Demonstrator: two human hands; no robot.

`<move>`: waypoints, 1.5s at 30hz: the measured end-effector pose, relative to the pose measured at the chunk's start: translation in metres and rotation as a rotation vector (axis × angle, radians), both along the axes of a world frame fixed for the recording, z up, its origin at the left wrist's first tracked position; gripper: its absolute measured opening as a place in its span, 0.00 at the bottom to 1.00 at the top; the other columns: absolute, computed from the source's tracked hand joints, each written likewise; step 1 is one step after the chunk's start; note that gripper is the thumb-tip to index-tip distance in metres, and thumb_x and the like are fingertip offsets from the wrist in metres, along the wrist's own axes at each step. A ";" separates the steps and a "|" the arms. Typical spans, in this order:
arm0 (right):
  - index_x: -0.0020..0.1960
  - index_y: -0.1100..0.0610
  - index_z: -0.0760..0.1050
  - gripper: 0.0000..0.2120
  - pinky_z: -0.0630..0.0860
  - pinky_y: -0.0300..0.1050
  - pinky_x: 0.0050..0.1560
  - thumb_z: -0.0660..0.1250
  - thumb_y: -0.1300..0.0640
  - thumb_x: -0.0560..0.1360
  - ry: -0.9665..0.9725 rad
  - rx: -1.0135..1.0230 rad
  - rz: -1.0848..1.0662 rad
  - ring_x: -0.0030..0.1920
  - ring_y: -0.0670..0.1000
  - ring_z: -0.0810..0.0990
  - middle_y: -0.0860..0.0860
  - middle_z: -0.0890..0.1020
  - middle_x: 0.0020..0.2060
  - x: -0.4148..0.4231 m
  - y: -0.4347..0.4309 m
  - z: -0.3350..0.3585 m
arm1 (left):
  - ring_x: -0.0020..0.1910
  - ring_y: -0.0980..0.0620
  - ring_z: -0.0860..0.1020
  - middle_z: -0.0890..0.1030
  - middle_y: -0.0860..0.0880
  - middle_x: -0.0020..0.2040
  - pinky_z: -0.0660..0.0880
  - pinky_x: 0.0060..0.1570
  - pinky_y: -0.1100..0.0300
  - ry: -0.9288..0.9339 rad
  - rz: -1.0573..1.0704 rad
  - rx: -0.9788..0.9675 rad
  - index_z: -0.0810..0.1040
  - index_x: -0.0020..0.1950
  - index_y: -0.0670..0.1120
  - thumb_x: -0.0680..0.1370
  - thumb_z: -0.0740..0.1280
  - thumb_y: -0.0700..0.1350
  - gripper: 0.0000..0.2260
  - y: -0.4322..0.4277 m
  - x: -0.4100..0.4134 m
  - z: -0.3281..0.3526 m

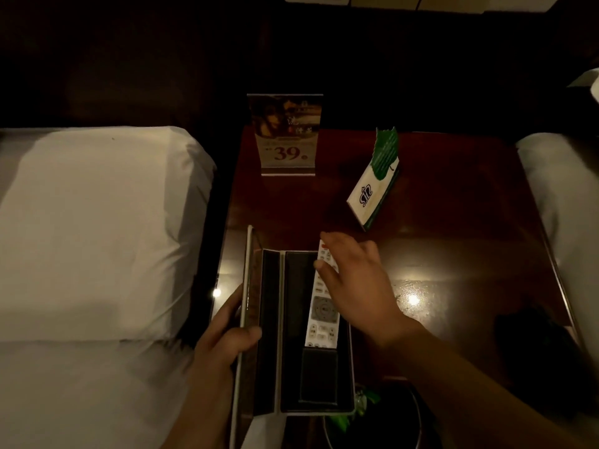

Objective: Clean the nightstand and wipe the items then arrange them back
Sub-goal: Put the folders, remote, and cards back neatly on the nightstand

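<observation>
Closest to the camera, the left hand (pixel 223 345) gripped the raised left flap of an open box (pixel 293 306), thumb curled over its edge. Inside the box, along its right side, lay a white remote (pixel 322 314), its far end poking past the box's far wall. The right hand (pixel 356 286) was spread over that end, fingers (pixel 325 238) fairly straight and thumb at the remote's left edge; whether it pinched the remote or only rested on it I could not tell.

Beyond the box stood a price sign (pixel 287 137), and to the box's far right a green-and-white card (pixel 376 189) stood on the dark desk (pixel 453 241).

Judging by this, the step concerned the remote and its box, either emptying it for wiping or putting it back. Next, the remote needed a sure hold at both long edges while the left hand steadied the box.
</observation>
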State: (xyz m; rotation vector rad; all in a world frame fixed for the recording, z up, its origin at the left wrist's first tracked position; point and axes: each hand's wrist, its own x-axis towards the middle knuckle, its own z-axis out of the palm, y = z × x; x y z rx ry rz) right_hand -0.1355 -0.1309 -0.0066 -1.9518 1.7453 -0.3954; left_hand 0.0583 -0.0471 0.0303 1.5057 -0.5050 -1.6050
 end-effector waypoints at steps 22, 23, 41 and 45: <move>0.67 0.47 0.73 0.21 0.71 0.23 0.51 0.60 0.65 0.79 -0.432 0.182 -0.255 0.56 0.34 0.75 0.38 0.76 0.56 -0.003 0.079 0.011 | 0.71 0.55 0.66 0.62 0.56 0.73 0.68 0.67 0.55 -0.742 -0.205 -0.114 0.64 0.72 0.68 0.64 0.78 0.58 0.40 0.018 -0.059 -0.011; 0.68 0.46 0.73 0.22 0.72 0.25 0.53 0.60 0.65 0.79 -0.428 0.175 -0.247 0.57 0.35 0.75 0.38 0.76 0.57 -0.001 0.083 0.011 | 0.72 0.54 0.65 0.61 0.55 0.74 0.68 0.69 0.52 -0.777 -0.211 -0.115 0.63 0.72 0.69 0.64 0.77 0.60 0.40 0.018 -0.062 -0.012; 0.55 0.42 0.78 0.09 0.80 0.41 0.48 0.64 0.53 0.79 -0.911 0.425 -0.697 0.48 0.41 0.83 0.41 0.84 0.47 0.007 0.079 0.018 | 0.52 0.55 0.75 0.72 0.55 0.52 0.73 0.54 0.57 -0.825 -0.260 -0.100 0.73 0.64 0.58 0.69 0.73 0.52 0.24 0.007 -0.045 -0.027; 0.60 0.44 0.77 0.15 0.80 0.53 0.56 0.68 0.45 0.74 -0.971 0.500 -0.622 0.54 0.49 0.83 0.47 0.82 0.56 0.029 0.064 0.014 | 0.50 0.69 0.70 0.67 0.54 0.56 0.68 0.50 0.67 -0.798 -0.154 -0.102 0.68 0.69 0.58 0.69 0.75 0.45 0.32 0.005 -0.042 -0.019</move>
